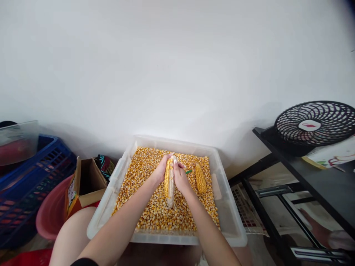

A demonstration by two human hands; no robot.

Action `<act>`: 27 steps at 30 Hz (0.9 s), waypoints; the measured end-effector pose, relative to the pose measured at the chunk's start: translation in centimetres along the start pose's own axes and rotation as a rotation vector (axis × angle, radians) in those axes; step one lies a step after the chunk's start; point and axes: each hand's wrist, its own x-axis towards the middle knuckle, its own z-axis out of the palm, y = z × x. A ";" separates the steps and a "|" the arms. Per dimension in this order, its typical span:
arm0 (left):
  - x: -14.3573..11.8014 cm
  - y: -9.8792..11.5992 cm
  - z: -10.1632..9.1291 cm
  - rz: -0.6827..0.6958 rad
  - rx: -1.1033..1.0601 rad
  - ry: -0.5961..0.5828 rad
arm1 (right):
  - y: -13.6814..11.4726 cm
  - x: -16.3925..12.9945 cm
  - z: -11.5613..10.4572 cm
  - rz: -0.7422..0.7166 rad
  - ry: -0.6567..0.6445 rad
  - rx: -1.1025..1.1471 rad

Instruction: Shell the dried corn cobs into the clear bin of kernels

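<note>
A partly stripped corn cob (169, 181) stands nearly upright over a clear plastic bin (230, 218) full of loose yellow kernels (155, 212). My left hand (161, 170) grips the cob's upper part from the left. My right hand (179, 177) clasps the same cob from the right, thumb near its top. The cob's right side is bare and pale, its left side still carries kernels. A second, whole corn cob (200, 178) lies on the kernels just right of my hands. A small green object (189, 171) lies between them.
A cardboard box (84, 184), a pink basin (51, 216) and a blue crate (33, 177) sit to the left of the bin. A black table (318, 177) with a black fan (314, 123) and papers stands on the right. A white wall rises behind.
</note>
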 end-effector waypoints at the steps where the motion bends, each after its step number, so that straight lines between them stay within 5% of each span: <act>1: 0.1 0.0 0.1 0.020 0.004 0.000 | -0.1 0.0 0.0 -0.003 -0.005 0.001; 8: 0.6 -0.7 0.6 0.297 0.140 0.121 | -0.4 0.1 0.3 -0.030 0.107 -0.065; 15: 0.1 -0.4 0.5 0.116 0.081 0.071 | 0.3 0.2 0.5 0.057 0.110 -0.132; 21: 1.0 -1.4 0.0 0.329 0.194 0.229 | 0.2 0.7 0.4 0.098 0.180 -0.129; 27: 1.0 -1.4 0.4 0.247 0.082 0.155 | 0.2 1.2 0.2 0.160 0.203 -0.082</act>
